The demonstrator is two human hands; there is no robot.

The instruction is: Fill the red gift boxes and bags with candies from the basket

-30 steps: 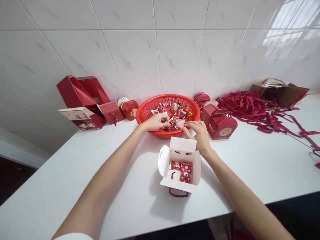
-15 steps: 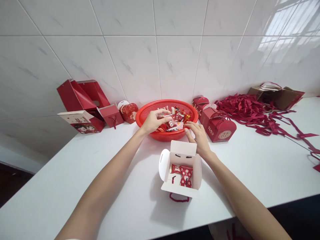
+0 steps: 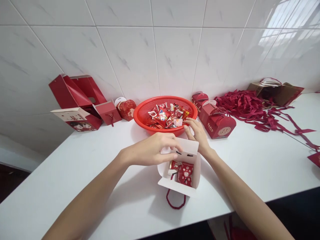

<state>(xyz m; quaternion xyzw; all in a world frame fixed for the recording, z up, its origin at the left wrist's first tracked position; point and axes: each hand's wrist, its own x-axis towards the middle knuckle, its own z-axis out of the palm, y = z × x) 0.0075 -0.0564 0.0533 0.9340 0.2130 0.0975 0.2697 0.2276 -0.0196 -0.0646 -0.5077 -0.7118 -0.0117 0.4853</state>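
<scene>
My left hand [image 3: 160,150] hovers over the white-lined gift box [image 3: 178,189], its thumb and fingers apart with nothing visible between them. The box stands with its flaps up, and a dark red cord handle [image 3: 175,208] hangs at its near side. Inside lie red-wrapped candies [image 3: 185,174], partly behind my left hand's fingers. At the right front rim of a red plastic basket [image 3: 142,112], my right hand [image 3: 197,133] rests with fingers loosely apart and seemingly nothing in them. Assorted wrapped candies [image 3: 163,115] fill the basket.
Closed red gift boxes [image 3: 220,125] stand right of the basket, beside a heap of dark red ribbons [image 3: 241,105]. Larger red boxes [image 3: 75,96] and small ones [image 3: 108,113] are on the left. A tiled wall [image 3: 175,60] backs the white table [image 3: 120,196].
My left hand has moved from the basket, where it held a red candy packet, back over the gift box and opened. The box's candies look rearranged. My right hand stays by the rim.
</scene>
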